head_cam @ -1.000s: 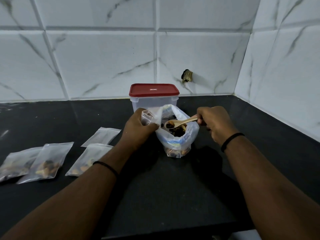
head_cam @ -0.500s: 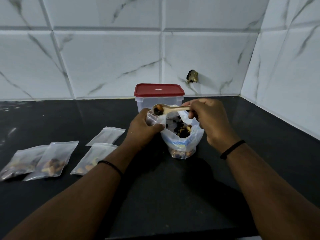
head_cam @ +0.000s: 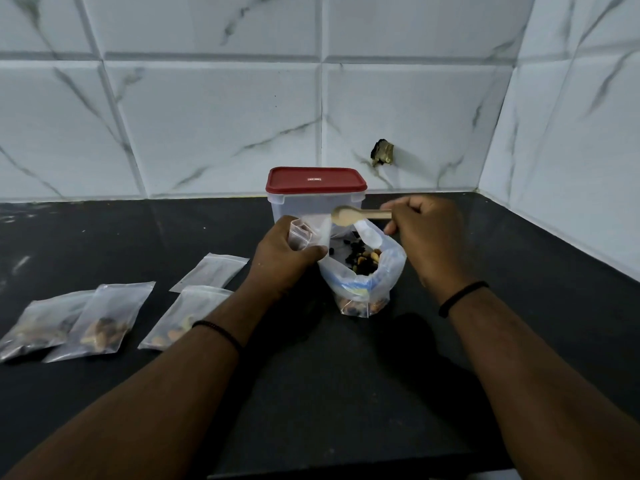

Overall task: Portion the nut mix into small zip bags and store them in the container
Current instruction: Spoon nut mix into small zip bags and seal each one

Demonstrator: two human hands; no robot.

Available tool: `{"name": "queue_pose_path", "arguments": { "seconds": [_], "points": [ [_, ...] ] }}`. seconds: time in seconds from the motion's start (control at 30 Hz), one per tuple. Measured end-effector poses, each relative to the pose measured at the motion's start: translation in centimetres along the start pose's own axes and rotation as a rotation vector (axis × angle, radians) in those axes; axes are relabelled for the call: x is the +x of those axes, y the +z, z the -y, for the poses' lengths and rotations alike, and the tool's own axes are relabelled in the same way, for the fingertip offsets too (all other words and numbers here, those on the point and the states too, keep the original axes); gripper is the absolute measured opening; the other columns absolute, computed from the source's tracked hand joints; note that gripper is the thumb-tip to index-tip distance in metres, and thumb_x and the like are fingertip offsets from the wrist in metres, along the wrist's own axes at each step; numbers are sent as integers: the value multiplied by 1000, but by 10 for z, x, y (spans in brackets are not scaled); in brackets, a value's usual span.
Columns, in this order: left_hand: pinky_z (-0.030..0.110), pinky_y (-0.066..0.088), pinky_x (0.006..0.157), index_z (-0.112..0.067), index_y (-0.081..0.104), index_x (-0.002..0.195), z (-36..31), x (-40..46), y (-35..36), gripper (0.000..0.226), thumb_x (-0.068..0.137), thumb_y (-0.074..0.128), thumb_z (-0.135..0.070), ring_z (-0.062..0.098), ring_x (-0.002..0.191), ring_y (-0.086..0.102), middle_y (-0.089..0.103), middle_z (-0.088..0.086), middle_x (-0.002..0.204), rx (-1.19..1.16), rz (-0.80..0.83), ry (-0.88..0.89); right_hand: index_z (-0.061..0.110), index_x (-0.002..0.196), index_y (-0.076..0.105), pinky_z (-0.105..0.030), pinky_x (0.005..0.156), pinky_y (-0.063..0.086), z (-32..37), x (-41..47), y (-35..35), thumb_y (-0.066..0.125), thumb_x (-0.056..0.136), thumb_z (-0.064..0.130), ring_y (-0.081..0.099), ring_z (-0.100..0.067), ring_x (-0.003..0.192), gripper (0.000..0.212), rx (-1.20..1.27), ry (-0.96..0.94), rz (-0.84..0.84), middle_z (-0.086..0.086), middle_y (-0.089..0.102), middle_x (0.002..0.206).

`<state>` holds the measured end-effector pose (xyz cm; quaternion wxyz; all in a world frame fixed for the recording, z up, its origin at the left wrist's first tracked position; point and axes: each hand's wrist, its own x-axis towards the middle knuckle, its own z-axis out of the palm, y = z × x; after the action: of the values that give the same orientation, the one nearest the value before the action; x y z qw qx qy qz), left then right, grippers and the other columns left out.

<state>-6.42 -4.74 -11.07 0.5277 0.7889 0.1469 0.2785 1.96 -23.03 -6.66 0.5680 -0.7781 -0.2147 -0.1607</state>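
Bags lie at my far left on the black counter (head_cam: pixel 104 237): two filled small bags (head_cam: pixel 45 323) (head_cam: pixel 104 320) overlapping, then a third filled bag (head_cam: pixel 180 320) partly under my left forearm, with a flat bag (head_cam: pixel 209 271) just behind it that looks empty. My left hand (head_cam: pixel 280 261) grips a small zip bag (head_cam: pixel 310 233), fingers and thumb curled round it, its mouth held open and facing up; a little dark content shows inside near the rim. That bag sits just left of the big nut bag (head_cam: pixel 363 285), touching its edge, and in front of the container (head_cam: pixel 311 202), which hides part of its clear wall. The container stands near the tiled wall (head_cam: pixel 207 116), its red lid (head_cam: pixel 316 180) shut on top. My right hand (head_cam: pixel 422 233) pinches the handle of a wooden spoon (head_cam: pixel 353 215), fingers curled round it; the spoon is level, its bowl looks bare and hangs over the gap between the small bag and the big one. The big bag stands upright between my hands, its top rolled open, with dark raisins and pale brown nuts visible inside and more nuts pressed against the clear base. Each wrist wears a thin black band
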Motion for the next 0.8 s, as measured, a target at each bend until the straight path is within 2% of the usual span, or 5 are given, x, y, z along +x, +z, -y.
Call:
{"name": "queue_pose_path", "arguments": {
  "seconds": [0.1, 0.2, 0.43, 0.63, 0.8],
  "points": [
    [25, 51, 76, -25, 57, 115, -1, -1, 1, 39, 82, 78, -22, 7, 95, 63, 66, -9, 104, 52, 10, 7, 22, 95, 79, -33, 75, 57, -12, 4, 1, 56, 90, 17, 69, -11, 76, 24, -238, 4, 115, 5, 75, 79],
    [26, 51, 77, -27, 57, 114, -1, 0, 1, 39, 82, 78, -23, 5, 94, 62, 64, -11, 103, 73, 22, 10, 23, 103, 78, -30, 84, 56, -15, 3, 6, 56, 89, 9, 70, -13, 86, 30, -318, -33, 280, 6, 74, 84],
    [29, 51, 82, -27, 56, 115, -1, 0, 1, 40, 82, 78, -22, 14, 103, 63, 64, -6, 115, 85, 24, -11, 7, 73, 74, -29, 53, 42, -6, 5, -2, 57, 86, 21, 53, -12, 53, 25, -371, -53, 216, -4, 66, 63],
    [36, 54, 90, -24, 56, 121, -3, -1, 1, 44, 83, 77, -20, 18, 106, 64, 66, 0, 121, 82, 18, -17, 5, 55, 58, -34, 60, 40, -7, 2, 5, 56, 76, 17, 48, -19, 53, 24, -167, 283, 171, -6, 57, 54],
    [41, 54, 94, -23, 55, 125, -3, -2, 0, 47, 84, 77, -20, 20, 110, 63, 65, 2, 123, 68, 9, -22, 1, 65, 73, -36, 58, 42, -12, 9, -4, 54, 69, 14, 53, -18, 56, 23, 7, 445, 81, -4, 63, 53]
  ]
}}
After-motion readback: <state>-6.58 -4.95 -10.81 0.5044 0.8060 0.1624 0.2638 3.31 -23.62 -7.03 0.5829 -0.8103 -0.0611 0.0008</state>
